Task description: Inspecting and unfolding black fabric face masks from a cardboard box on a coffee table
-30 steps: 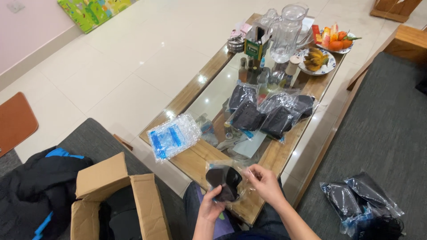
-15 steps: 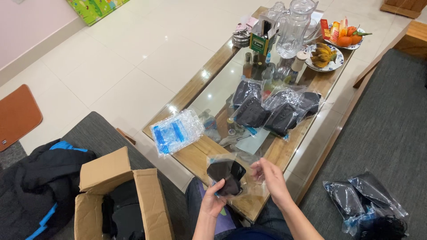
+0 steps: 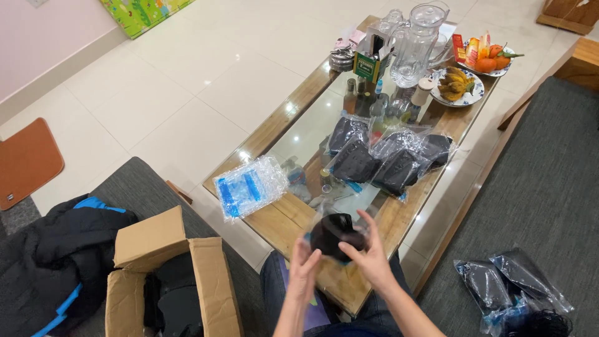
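We are holding a black rounded fabric item in a clear plastic bag (image 3: 337,236) between both hands, over the near end of the glass-topped wooden coffee table (image 3: 293,215). Our left hand (image 3: 304,269) is cupping it from seven o'clock with fingers spread; our right hand (image 3: 373,258) is gripping it from four o'clock. At twelve o'clock, more bagged black items (image 3: 387,159) are lying on the glass.

Premises: a home living room. Evidence: pale tiled floor (image 3: 187,93); low wood-and-glass coffee table (image 3: 293,218) bearing a glass jug (image 3: 415,43), a fruit plate (image 3: 483,59) and a banana plate (image 3: 458,87); grey sofa (image 3: 549,187); coloured play mat (image 3: 143,9) against the wall; jacket (image 3: 56,249) on the seat.
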